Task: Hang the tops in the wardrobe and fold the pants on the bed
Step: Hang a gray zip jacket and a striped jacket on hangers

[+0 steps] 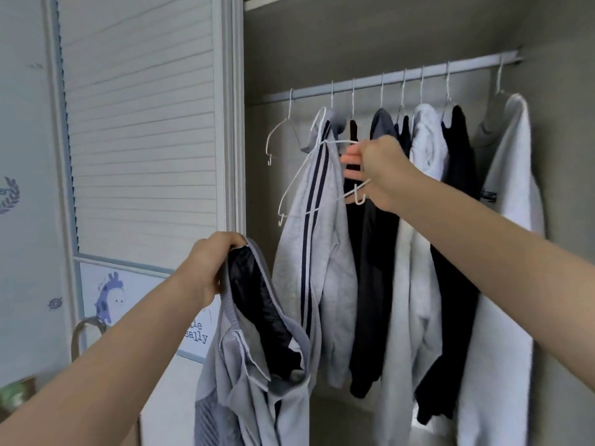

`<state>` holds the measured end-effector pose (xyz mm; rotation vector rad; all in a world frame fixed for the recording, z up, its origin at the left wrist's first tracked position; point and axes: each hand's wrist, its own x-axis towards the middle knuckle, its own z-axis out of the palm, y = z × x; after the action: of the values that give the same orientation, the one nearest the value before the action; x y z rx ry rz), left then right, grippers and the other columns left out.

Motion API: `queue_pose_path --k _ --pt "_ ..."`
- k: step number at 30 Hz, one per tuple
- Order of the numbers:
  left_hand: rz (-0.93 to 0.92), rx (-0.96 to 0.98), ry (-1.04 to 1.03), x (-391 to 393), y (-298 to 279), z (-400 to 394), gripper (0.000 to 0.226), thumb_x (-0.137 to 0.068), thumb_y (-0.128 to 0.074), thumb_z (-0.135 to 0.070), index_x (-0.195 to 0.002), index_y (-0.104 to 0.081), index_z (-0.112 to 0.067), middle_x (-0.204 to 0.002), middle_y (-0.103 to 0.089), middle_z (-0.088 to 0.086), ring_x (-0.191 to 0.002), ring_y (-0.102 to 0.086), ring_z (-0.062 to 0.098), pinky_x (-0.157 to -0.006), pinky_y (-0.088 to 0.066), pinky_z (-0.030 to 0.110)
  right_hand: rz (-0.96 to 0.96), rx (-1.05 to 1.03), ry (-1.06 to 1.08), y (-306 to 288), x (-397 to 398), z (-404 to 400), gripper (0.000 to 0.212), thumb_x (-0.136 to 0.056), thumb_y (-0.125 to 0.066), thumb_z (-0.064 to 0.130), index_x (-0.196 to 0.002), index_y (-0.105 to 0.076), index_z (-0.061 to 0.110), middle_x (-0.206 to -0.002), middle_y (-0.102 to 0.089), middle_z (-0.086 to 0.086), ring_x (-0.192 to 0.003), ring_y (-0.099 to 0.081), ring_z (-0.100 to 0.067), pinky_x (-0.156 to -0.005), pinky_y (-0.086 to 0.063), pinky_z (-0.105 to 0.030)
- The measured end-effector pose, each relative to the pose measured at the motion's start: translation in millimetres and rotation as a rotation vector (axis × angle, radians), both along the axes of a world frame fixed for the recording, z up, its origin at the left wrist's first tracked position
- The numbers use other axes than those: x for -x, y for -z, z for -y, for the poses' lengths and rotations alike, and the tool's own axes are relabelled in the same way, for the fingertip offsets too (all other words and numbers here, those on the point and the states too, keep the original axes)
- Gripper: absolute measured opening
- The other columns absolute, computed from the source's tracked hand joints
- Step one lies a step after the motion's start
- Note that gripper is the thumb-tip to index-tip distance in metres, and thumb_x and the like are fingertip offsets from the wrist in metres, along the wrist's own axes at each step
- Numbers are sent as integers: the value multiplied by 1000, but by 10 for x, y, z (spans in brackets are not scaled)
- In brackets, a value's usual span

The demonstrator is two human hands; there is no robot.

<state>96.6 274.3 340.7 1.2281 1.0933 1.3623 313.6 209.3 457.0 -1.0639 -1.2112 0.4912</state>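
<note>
so this was mid "hang the tops" step. the left hand [211, 265] was clenched on the collar of a grey zip jacket [254, 355], which hung down low in front of the louvred door [141, 117], not on anything yet. the right hand [378, 172] was up in the wardrobe, fingers curled round a loose white wire hanger [309, 175] that sat tilted in front of the striped grey top [317, 252], off the rail [396, 77].

my guess is the next bit needed the hanger brought down to the jacket and fed into the neck, one shoulder at a time, then hooked back up.

room-wise: the rail was packed toward the right with tops touching each other. the open stretch was at the left end, near one bare hanger [280, 133], just beside the wardrobe frame [236, 123]. that edge looked like the thing to catch a sleeve or hook on. pants and bed weren't in view.
</note>
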Motion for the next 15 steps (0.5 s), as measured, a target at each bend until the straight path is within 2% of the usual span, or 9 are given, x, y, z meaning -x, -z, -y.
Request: queue_pose_path --k 2,3,6,7,9,10,12,13,15 --pt "-13 7 -18 15 21 94 33 -78 -63 -16 -108 -64 -3 -96 -64 18 -84 -60 31 -77 -45 39 -52 54 -68 113 -112 202 28 -103 -35 23 -108 -59 8 -111 -64 -8 -104 -63 -27 -66 -54 -54" --pt "-19 4 -41 29 25 132 35 -79 -66 -16 -111 -63 -1 -98 -66 18 -83 -63 31 -76 -47 38 -80 59 -132 187 -194 340 29 -104 -35 25 -103 -59 9 -105 -66 -8 -99 -66 -27 -64 -55 -55" --pt "-46 -16 -130 95 31 156 39 -81 -74 -19 -109 -60 3 -97 -68 19 -80 -65 31 -73 -54 36 -177 73 -354 366 -469 639 29 -102 -39 28 -111 -58 8 -78 -69 -10 -78 -72 -26 -65 -56 -55" --pt "-68 -27 -164 128 33 158 39 -81 -76 -21 -107 -60 4 -96 -68 19 -80 -65 31 -75 -54 37 -196 79 -412 425 -540 739 27 -100 -42 26 -113 -59 10 -68 -65 -9 -66 -70 -23 -65 -56 -52" --pt "-133 -35 -244 215 72 155 42 -80 -78 -25 -102 -60 7 -100 -67 20 -88 -66 34 -84 -55 43 -233 92 -468 561 -735 885 25 -98 -45 25 -114 -60 13 -56 -51 -3 -48 -54 -16 -56 -54 -37" --pt "-163 -32 -282 260 88 140 46 -79 -79 -27 -103 -60 8 -106 -66 21 -95 -65 37 -88 -54 45 -254 89 -500 626 -817 943 24 -97 -46 26 -113 -60 14 -53 -43 0 -44 -44 -13 -49 -49 -28" --pt "-192 -14 -322 344 124 100 53 -80 -79 -27 -110 -59 11 -113 -64 23 -103 -63 38 -92 -53 48 -293 77 -560 761 -972 1032 24 -98 -47 30 -109 -63 16 -52 -31 5 -42 -31 -9 -41 -37 -20" --pt "-191 -6 -327 357 134 84 48 -80 -79 -25 -107 -60 10 -113 -64 23 -102 -63 36 -91 -52 45 -290 73 -562 826 -1055 1063 25 -99 -47 33 -106 -65 18 -53 -27 6 -42 -27 -9 -40 -34 -19" --pt "-223 17 -305 376 146 70 30 -82 -76 -23 -91 -62 2 -104 -64 19 -89 -62 33 -78 -51 38 -242 69 -502 973 -1190 1095 29 -99 -46 38 -98 -68 20 -54 -20 6 -42 -22 -9 -37 -29 -19"
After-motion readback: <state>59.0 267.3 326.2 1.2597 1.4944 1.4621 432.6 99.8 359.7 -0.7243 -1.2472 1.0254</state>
